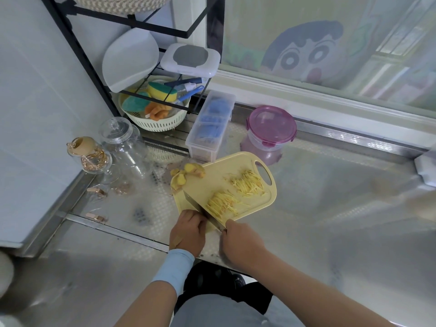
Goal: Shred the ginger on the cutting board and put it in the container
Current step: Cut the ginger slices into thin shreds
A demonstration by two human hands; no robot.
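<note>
A pale yellow cutting board [212,175] lies on the metal counter. Two heaps of shredded ginger rest on it, one by the handle hole [247,184] and one nearer me [221,205]. Unpeeled ginger pieces [188,172] sit at the board's far left corner. My right hand [238,241] grips the handle of a knife [200,208], whose blade lies across the board's near edge against the nearer heap. My left hand [188,230] has its fingers curled down on the board, just left of the blade; what is under them is hidden. A round container with a pink lid [271,128] stands beyond the board, lid on.
A clear box of blue items [210,123] stands left of the container. Glass jars [125,147] and a slotted basket of sponges [155,109] under a black rack [132,20] fill the left corner. A window sill [306,95] borders the counter's far side.
</note>
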